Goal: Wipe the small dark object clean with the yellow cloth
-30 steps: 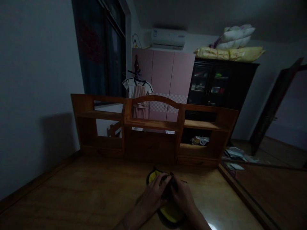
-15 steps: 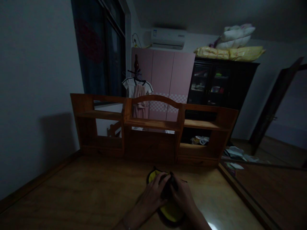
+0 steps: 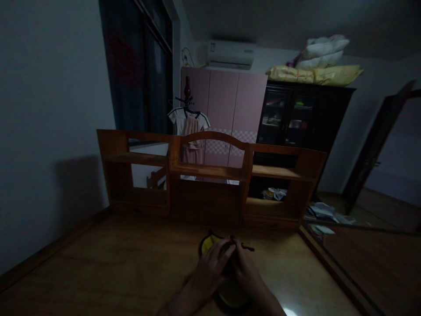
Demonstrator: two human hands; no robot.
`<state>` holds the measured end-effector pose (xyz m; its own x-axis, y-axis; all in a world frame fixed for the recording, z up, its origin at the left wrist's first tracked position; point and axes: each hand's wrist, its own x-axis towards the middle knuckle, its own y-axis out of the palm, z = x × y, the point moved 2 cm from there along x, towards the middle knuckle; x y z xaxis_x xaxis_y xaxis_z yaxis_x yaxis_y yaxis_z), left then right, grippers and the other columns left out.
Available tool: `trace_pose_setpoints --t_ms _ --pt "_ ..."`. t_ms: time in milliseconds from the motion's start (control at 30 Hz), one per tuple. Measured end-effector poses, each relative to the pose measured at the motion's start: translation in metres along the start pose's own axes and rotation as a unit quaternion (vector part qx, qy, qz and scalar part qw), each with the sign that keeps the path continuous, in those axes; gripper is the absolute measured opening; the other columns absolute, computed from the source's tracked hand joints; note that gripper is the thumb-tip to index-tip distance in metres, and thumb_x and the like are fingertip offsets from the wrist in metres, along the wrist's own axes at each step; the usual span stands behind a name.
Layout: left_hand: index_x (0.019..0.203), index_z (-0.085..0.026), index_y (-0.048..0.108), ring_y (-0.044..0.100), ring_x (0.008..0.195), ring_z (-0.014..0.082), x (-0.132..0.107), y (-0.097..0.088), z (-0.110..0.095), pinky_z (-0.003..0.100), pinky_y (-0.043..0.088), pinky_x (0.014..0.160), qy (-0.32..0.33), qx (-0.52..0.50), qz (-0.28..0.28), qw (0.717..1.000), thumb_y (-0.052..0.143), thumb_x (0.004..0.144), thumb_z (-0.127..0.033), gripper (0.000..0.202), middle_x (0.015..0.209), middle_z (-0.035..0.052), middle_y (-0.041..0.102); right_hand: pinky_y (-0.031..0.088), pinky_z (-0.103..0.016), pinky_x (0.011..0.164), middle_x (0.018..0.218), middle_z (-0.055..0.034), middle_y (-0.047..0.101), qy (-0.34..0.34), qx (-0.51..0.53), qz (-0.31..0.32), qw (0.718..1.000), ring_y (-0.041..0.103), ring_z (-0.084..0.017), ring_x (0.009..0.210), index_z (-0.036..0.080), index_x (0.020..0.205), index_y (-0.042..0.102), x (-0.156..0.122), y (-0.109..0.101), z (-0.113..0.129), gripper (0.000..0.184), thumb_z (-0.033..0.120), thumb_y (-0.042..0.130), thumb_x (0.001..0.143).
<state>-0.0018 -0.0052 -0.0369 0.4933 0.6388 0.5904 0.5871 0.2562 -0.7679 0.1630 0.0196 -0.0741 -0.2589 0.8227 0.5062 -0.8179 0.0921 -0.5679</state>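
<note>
A yellow item with black edging (image 3: 208, 244) lies on the wooden surface in front of me; it looks like fabric, but its kind is unclear in the dim light. My left hand (image 3: 213, 263) presses over its middle with bent fingers. Close against it, my right hand (image 3: 244, 265) pinches a dark part of the same item, fingertips nearly meeting those of the left. A short black strap or cord end (image 3: 248, 248) sticks out to the right beyond the fingers. Both hands cover the middle of the item; its lower yellow part (image 3: 232, 295) shows between my wrists.
A wooden shelf unit (image 3: 210, 172) stands along the surface's far edge. Behind it are hanging clothes (image 3: 189, 125), a pink wardrobe (image 3: 222, 96) and a dark cabinet (image 3: 305, 114). A wall (image 3: 49, 109) borders the left; a raised wooden edge (image 3: 329, 263) runs along the right.
My hands have drawn closer together at the fingertips, the right hand shifting slightly left. The black strap end now shows more plainly on the right.
</note>
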Motion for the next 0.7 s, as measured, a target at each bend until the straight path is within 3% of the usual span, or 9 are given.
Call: trace_pose_setpoints --t_ms 433,700 --pt "0.145 -0.031 0.022 0.039 0.130 0.0284 0.000 -0.002 -0.003 0.046 0.040 0.105 -0.019 -0.003 0.011 1.000 0.079 0.064 -0.011 0.102 0.144 0.0089 0.035 0.055 -0.032 0.083 0.118 -0.0153 0.065 -0.036 -0.043 -0.043 0.997 0.066 -0.021 0.101 0.017 0.140 0.037 0.002 -0.002 0.010 0.051 0.015 0.035 0.089" --pt "0.146 -0.032 0.020 0.038 0.131 0.0277 0.001 -0.006 -0.006 0.046 0.039 0.106 -0.016 -0.021 0.021 0.999 0.079 0.067 -0.013 0.099 0.144 0.0088 0.036 0.054 -0.028 0.069 0.094 -0.0123 0.072 0.006 -0.086 -0.029 0.996 0.069 -0.019 0.079 0.016 0.134 0.045 0.007 -0.004 0.012 0.047 0.016 0.035 0.088"
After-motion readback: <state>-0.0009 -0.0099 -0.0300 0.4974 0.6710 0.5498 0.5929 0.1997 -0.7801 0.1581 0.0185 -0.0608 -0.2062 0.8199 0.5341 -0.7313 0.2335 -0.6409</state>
